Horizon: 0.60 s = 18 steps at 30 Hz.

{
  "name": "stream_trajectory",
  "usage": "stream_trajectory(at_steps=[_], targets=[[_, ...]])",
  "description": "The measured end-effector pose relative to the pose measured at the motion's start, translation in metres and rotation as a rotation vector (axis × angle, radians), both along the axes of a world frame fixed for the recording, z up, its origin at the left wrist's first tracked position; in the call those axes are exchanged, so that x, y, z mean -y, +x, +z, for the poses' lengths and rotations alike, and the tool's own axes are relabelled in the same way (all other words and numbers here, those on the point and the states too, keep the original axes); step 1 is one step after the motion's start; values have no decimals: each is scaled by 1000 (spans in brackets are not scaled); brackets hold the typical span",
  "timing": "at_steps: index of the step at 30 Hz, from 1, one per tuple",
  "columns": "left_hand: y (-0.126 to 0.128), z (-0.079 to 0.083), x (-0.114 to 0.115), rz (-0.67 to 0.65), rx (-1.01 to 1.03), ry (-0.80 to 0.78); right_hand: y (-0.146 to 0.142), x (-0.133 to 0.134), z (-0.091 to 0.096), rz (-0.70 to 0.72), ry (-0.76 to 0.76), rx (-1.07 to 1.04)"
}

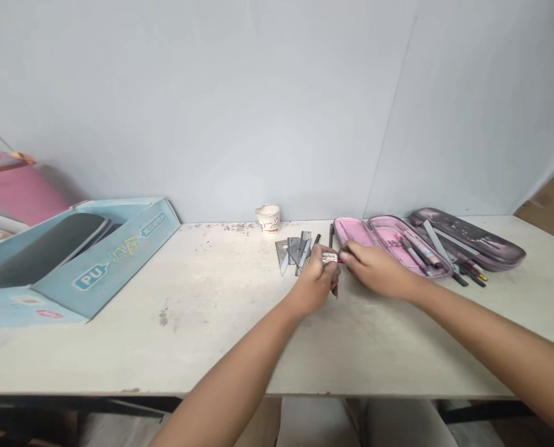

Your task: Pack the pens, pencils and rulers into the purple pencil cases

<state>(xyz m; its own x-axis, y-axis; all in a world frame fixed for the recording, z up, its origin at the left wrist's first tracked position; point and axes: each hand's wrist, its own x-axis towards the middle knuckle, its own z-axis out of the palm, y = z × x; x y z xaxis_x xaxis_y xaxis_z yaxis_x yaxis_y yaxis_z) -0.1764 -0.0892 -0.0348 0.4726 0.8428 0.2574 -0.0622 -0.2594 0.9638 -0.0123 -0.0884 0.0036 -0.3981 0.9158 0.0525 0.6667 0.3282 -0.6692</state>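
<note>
My left hand [317,279] grips a small silver metal cylinder [330,257] with a thin red end. The fingertips of my right hand [374,270] pinch that red end, just left of an open pink pencil case [389,239]. Its dark lid [467,239] lies behind it, with several pens and pencils [467,274] sticking out past its front. Behind my left hand lie grey set squares [290,251] and a few dark pens [331,236]. The cylinder's exact kind is hard to tell.
A small white paper cup [267,218] stands against the wall. A large light-blue box [86,264] with an open flap sits at the table's left, near a pink item [20,192]. The stained white table [188,347] ends in a front edge below my forearms.
</note>
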Motion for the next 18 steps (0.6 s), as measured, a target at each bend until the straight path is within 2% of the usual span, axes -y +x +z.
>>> stream_trajectory(at_steps=[3, 5, 7, 11, 13, 15, 18], targets=[[0, 1, -2, 11, 82, -50, -6, 8, -5, -13, 467, 280], [-1, 0, -2, -2, 102, -55, -7, 10, -8, 2, 575, 362], [-2, -1, -1, -6, 73, -37, -5, 9, -9, 24, 521, 313], [-3, -1, -1, 23, 33, -15, 6, 0, -12, 101, 306, 110], [-3, 1, -2, 79, 99, -39, 11, -3, -16, 34, 292, 13], [-4, 5, -4, 140, 191, -83, 10, -5, -22, -97, 323, -129], [-6, 10, -5, 165, 299, -151, 1, -3, -32, -218, 320, -313]])
